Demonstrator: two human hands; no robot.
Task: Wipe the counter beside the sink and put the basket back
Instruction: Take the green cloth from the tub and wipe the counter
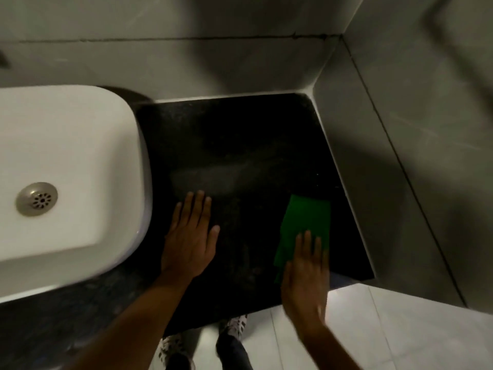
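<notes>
Head view: left hand (190, 243) flat and empty on dark counter (240, 145) beside white sink (66, 166); right hand (306, 279) pressing unlabelled green cloth (304, 225), fingers extended.

Two hands were in view: the left hand (190, 243) at lower centre of the frame and the right hand (304, 283) at lower right, each with its fingers spread flat. One green cloth (302, 231) lay at centre right. There was one black worktop (240, 145) in the middle of the frame and one white sink (66, 145) at the left, with one metal drain (36, 198) in it. Two shoes showed at the bottom edge, one (170, 348) left of the other (236, 323). Two grey walls met in the upper right, the back one (186, 62) and the side one (413, 129).
</notes>
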